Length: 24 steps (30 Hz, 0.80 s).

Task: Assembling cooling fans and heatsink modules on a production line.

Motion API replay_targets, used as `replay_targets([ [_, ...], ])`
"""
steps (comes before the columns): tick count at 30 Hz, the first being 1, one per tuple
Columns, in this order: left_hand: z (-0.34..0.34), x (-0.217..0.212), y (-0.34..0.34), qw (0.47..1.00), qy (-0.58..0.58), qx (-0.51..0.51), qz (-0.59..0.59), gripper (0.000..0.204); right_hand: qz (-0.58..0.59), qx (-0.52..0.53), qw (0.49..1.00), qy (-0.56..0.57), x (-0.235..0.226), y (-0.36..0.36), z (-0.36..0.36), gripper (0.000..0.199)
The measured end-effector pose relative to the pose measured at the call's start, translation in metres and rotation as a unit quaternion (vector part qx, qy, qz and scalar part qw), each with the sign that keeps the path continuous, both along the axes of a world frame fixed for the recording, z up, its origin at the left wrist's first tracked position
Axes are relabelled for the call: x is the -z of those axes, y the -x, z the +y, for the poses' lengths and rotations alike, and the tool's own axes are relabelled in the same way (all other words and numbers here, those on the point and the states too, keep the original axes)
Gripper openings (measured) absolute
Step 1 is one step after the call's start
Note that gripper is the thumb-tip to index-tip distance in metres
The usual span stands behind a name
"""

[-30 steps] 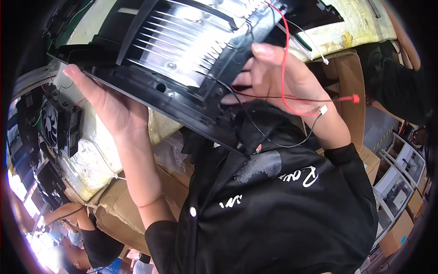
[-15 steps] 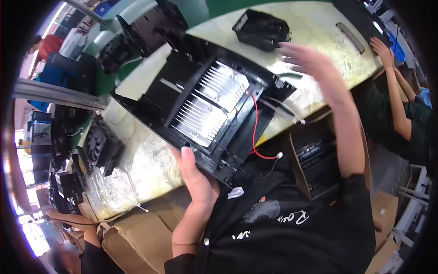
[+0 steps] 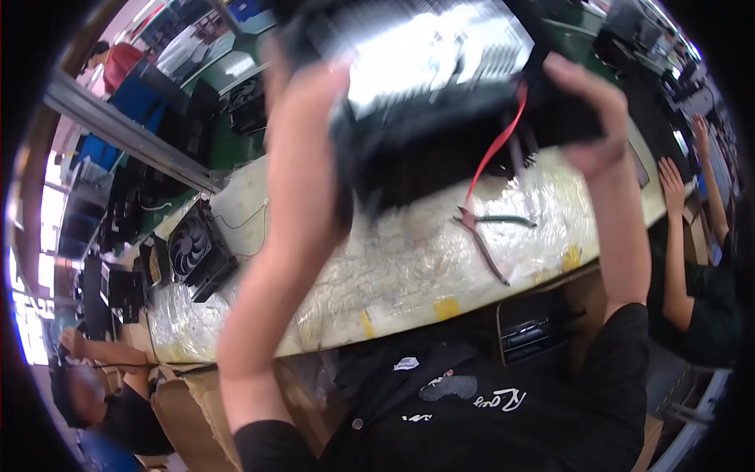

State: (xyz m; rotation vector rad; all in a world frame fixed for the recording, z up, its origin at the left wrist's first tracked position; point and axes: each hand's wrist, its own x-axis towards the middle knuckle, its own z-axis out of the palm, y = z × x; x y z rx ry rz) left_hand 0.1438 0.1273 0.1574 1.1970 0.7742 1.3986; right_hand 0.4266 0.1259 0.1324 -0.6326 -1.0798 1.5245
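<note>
Both hands hold a black unit (image 3: 448, 134) with a finned metal top up close above the table (image 3: 393, 267). The right hand (image 3: 586, 110) has its fingers closed around the unit's right end, beside a red wire (image 3: 491, 153). The left hand (image 3: 303, 86) presses the left side, finger state unclear through blur; pliers (image 3: 487, 236) lie below.

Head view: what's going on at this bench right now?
A person holds a black finned unit up in front of the camera with both hands: the left hand on its left side, the right hand gripping its right end. A red wire dangles from it. Below, on the plastic-covered bench, lie pliers and a black fan. Another person's arms rest at the right.
</note>
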Motion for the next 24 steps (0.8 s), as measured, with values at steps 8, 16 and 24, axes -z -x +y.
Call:
replay_targets([
  [8,0.288,0.048,-0.165,0.982,0.177,0.059,0.018,0.049,0.003,0.069,0.997,0.043,0.050,-0.144,0.240,0.021],
  [16,0.379,0.117,-0.148,0.954,0.257,-0.025,0.155,0.068,0.003,0.039,0.988,0.148,0.137,-0.111,0.342,0.018],
  [24,0.281,0.043,0.040,0.814,-0.322,-0.347,0.336,0.019,-0.499,0.388,0.744,-0.217,0.062,-0.101,0.318,0.063],
])
